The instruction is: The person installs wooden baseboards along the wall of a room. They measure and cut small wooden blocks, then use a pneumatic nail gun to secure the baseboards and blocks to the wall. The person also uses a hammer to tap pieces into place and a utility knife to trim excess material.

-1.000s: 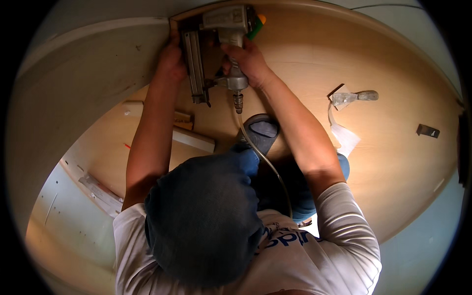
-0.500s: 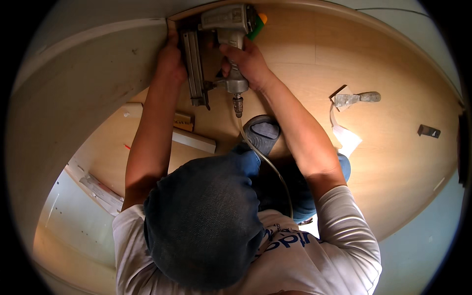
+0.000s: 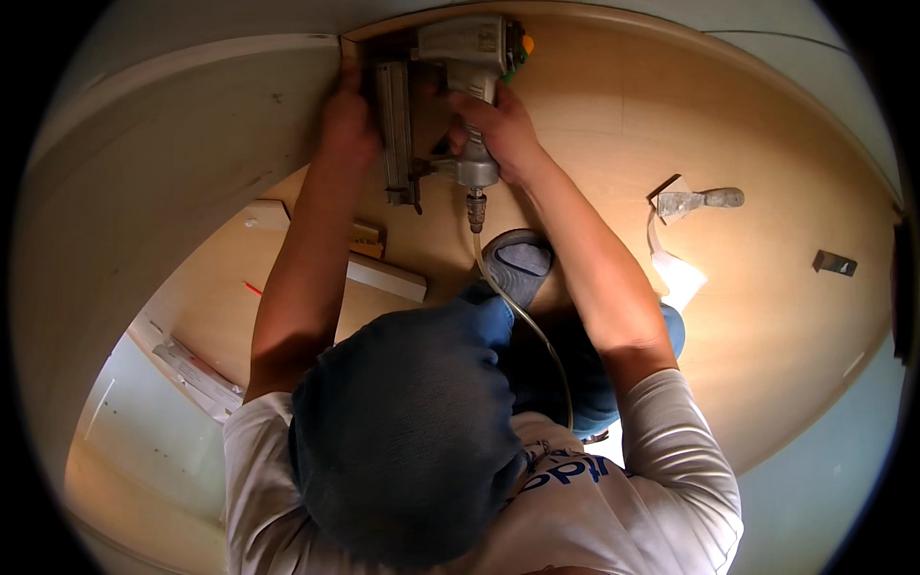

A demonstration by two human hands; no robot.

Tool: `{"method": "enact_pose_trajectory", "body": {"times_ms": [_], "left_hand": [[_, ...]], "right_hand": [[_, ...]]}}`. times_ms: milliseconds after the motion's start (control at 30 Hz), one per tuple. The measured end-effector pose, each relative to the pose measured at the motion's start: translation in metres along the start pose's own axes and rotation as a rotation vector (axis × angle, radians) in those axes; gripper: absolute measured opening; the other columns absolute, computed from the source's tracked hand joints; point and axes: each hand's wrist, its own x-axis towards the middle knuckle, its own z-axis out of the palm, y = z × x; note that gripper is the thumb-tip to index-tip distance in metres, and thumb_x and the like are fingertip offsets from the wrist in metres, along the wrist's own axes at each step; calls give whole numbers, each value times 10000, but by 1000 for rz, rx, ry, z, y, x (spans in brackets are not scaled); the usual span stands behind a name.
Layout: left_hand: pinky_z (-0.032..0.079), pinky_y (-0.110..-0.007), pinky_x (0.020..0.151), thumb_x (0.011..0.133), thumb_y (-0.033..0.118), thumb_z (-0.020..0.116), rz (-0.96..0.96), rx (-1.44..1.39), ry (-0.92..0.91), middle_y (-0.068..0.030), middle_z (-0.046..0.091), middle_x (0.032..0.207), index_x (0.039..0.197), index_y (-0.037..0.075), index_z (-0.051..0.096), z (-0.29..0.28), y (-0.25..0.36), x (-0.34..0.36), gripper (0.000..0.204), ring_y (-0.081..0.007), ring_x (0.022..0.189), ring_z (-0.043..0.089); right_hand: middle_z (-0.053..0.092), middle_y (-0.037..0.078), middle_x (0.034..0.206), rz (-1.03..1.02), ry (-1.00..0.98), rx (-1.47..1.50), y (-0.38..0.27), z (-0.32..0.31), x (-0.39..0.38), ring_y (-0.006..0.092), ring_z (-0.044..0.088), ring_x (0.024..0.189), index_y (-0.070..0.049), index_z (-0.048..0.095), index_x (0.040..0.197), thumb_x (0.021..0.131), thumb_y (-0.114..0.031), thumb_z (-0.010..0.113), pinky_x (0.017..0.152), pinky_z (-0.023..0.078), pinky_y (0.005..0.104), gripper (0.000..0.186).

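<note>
My right hand (image 3: 498, 134) grips the handle of a silver pneumatic nail gun (image 3: 460, 48). Its long magazine (image 3: 393, 125) stands just left of the handle, and a clear hose (image 3: 522, 316) runs from its lower fitting down toward my body. My left hand (image 3: 350, 125) is blurred, with fingers reaching up against a narrow wooden edge (image 3: 347, 48) at the corner beside the gun; how they grip it I cannot make out. The gun's nose is not clearly visible.
Left, a grey panel (image 3: 172, 144) borders the wood-toned board (image 3: 757, 326). On the board lie a putty knife (image 3: 700, 198), white paper (image 3: 680, 278), a small dark block (image 3: 834, 264) and white strips (image 3: 383, 278). My sandaled foot (image 3: 516, 261) rests below the gun.
The nail gun and my right hand have shifted a little right and down. My left hand has shifted slightly right too and is now blurred.
</note>
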Motion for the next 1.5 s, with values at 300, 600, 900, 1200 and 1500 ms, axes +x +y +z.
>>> {"method": "enact_pose_trajectory", "body": {"times_ms": [300,600,900,1200,1500], "left_hand": [[385,-429,1153,1090,450,497,145,-86,176,-121,597,1378,1405,35,523,10,-5,-1,522,-269,1278,532],[448,-394,1085,1044,432,590,252,398,213,-99,657,1357,1454,54,537,-18,-27,-16,560,-268,1257,609],[529,-473,998,949,215,594,796,1625,116,-185,638,1317,1403,59,557,-2,-17,-55,481,-395,1174,631],[418,-459,1142,971,386,622,956,1966,80,-200,520,1509,1455,-4,516,7,-25,-45,631,-355,1361,521],[299,-445,1240,1020,586,492,797,2137,-34,-219,334,1645,1575,-31,334,23,-39,-59,845,-363,1515,340]], "right_hand": [[712,84,1045,-43,-13,38,-12,3,-8,152,618,608,-9,574,1233,981,-122,656,542,535,318,289],[693,153,1219,-57,27,156,-25,-24,-58,150,603,633,1,562,1242,1013,-100,616,561,532,314,256],[614,130,1371,-210,280,132,-56,-108,-154,115,545,672,8,554,1293,1058,-189,547,597,531,297,307],[654,116,1283,-316,363,172,-43,-152,-155,131,559,713,26,545,1299,1054,-152,533,627,529,302,302],[689,139,1171,-294,395,62,-43,-153,-151,146,607,683,24,568,1267,1034,-124,585,606,565,334,277]]}}
